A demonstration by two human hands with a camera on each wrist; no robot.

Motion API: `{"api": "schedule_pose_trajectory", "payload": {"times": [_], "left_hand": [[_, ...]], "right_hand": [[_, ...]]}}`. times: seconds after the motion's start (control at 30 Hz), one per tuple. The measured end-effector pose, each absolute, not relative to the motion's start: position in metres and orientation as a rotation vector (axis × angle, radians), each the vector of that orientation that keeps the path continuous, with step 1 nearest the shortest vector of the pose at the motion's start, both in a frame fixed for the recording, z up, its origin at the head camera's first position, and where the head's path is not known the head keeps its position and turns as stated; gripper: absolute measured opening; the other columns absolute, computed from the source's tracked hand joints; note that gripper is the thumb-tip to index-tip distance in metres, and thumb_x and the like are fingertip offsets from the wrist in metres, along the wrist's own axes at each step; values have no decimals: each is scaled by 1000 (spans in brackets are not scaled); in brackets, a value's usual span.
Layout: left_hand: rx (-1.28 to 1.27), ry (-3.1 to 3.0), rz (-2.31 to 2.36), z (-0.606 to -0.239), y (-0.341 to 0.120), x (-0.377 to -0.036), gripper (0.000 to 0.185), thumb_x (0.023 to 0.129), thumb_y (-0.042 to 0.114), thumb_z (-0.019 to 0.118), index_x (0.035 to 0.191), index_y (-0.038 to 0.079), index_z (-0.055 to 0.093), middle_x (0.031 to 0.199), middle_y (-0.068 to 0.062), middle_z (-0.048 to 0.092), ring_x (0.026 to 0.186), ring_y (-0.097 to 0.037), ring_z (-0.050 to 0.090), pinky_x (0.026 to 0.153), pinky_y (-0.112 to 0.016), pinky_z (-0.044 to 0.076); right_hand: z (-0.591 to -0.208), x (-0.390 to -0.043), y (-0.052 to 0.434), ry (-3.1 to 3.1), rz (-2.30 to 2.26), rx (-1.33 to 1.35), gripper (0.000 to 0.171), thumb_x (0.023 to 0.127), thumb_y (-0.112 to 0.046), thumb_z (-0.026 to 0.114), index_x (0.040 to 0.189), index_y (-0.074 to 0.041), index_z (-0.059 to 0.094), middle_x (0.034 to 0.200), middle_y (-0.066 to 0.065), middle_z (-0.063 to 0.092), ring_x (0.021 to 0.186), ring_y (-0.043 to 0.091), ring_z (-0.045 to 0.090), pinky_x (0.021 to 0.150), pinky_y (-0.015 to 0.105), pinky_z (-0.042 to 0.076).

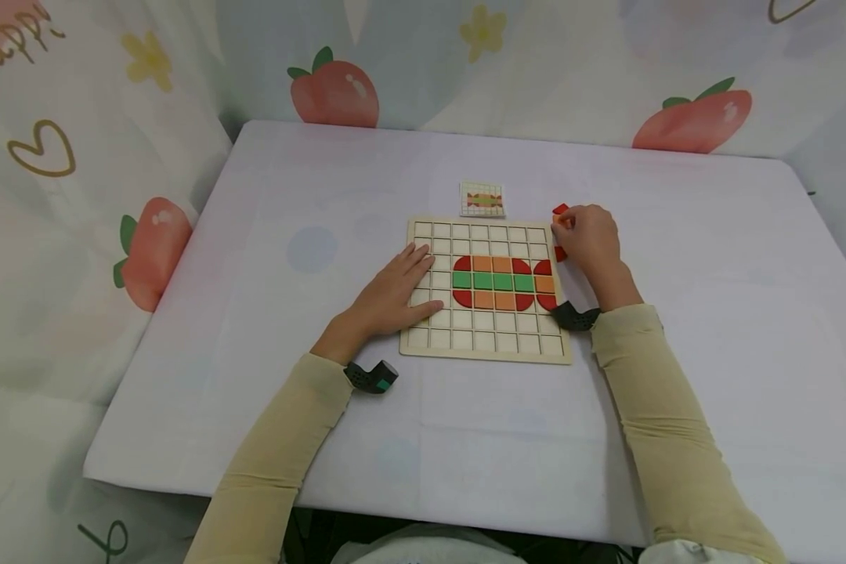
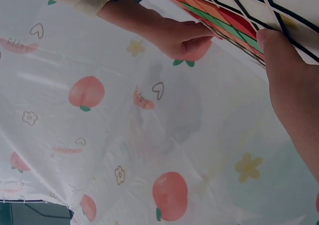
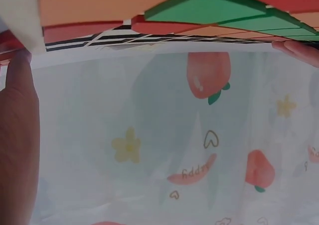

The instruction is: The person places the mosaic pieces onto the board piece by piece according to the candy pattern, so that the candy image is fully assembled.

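While seen from the head view, nearest: two beige sleeves (image 1: 289, 439) reaching forward over a white desk (image 1: 268, 235). Just past the cuffs, a wooden grid board (image 1: 486, 345) lying flat near the middle of the desk. Left hand (image 1: 395, 294) spread flat, fingers straight, resting on the board's left edge and left columns. In the middle rows of the board, a filled pattern (image 1: 504, 282): green squares across the centre, orange squares above and below, red quarter-rounds at the corners. Right hand (image 1: 588, 239) at the board's upper right corner, fingers curled, pinching a small red piece (image 1: 560, 210) at the fingertips; another red piece (image 1: 560, 253) just under the hand, beside the board's right edge. Beyond the board's far edge, touching or nearly so, a small pattern card (image 1: 482, 199) with the same shape printed on it. Farthest back and along both sides, a pale curtain (image 1: 334, 90) printed with peaches, hearts and yellow flowers.
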State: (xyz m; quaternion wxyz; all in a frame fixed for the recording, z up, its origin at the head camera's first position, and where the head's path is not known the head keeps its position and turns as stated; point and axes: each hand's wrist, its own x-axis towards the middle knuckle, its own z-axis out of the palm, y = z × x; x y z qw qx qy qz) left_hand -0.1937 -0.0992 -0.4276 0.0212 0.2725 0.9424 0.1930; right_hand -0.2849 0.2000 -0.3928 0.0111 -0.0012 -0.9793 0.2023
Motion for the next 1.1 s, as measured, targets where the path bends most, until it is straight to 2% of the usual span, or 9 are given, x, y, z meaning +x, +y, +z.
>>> {"api": "schedule_pose_trajectory", "payload": {"times": [0.33,0.5,0.77,1.0,1.1], "left_hand": [[846,2917,591,-427,-99,-193,76,79,58,36,135,10,19,140,-3,9,126,-15,-4,100,-31,6],[850,2922,587,-427,-99,-193,76,79,59,35,135,10,19,140,-2,9,126,-15,-4,100,-30,5],[851,2924,597,-427,-99,-193,76,79,59,35,135,10,19,140,-2,10,126,-15,-3,100,-31,6],[846,2919,605,-426,-99,-193,77,79,60,35,135,10,19,140,-2,10,126,-16,-2,100,-32,7],[846,2919,600,-426,-99,-193,77,78,61,33,135,10,19,140,-2,10,126,-15,-3,100,-32,7]], "right_hand": [[-393,-284,199,-3083,713,-146,30,82,-18,49,101,2,57,94,15,52,88,27,41,68,36,40],[-391,-283,201,-3066,726,-156,28,79,-18,52,96,1,59,89,15,53,88,26,40,67,35,39],[-394,-280,206,-3040,760,-163,31,77,-23,58,96,2,59,87,15,54,90,27,39,69,36,39],[-419,-292,220,-2963,648,-72,40,77,-39,53,98,-7,63,91,7,56,89,20,42,71,34,39],[-415,-289,218,-2947,670,-27,41,77,-40,53,98,-6,63,94,9,56,91,22,43,72,35,40]]}}
